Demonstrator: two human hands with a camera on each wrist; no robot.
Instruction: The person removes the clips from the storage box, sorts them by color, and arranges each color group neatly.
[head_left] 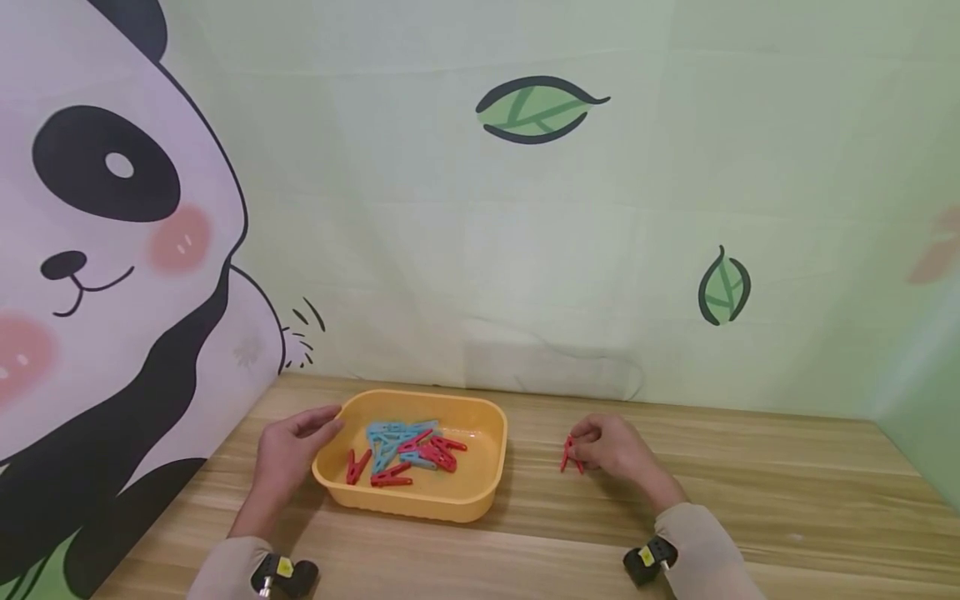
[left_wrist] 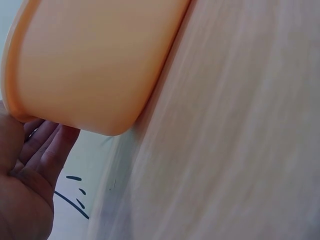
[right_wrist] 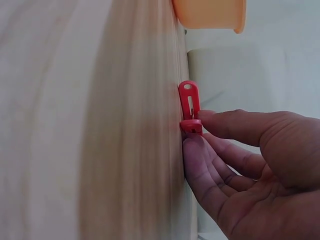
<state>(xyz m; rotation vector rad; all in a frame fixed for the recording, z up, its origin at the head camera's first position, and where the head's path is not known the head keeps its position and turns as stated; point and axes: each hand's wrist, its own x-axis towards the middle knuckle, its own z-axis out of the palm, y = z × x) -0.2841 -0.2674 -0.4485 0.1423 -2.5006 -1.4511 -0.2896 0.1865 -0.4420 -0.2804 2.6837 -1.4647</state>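
A yellow plastic basin (head_left: 480,506) stands on the wooden table with several blue clothespins (head_left: 385,454) and red clothespins (head_left: 391,475) lying loose in it. My left hand (head_left: 288,454) holds the basin's left side, its thumb at the rim and its fingers against the outer wall; the left wrist view shows these fingers (left_wrist: 47,150) partly hidden by the basin. To the right of the basin, my right hand (head_left: 611,450) pinches a red clothespin (right_wrist: 189,100) between thumb and fingers, close over the tabletop. Its legs point down toward the table in the head view.
The wooden table (head_left: 750,475) runs back to a pale green wall covering (head_left: 600,250) printed with leaves. A large printed panda (head_left: 97,250) covers the left side. Small black cameras sit on both wrists.
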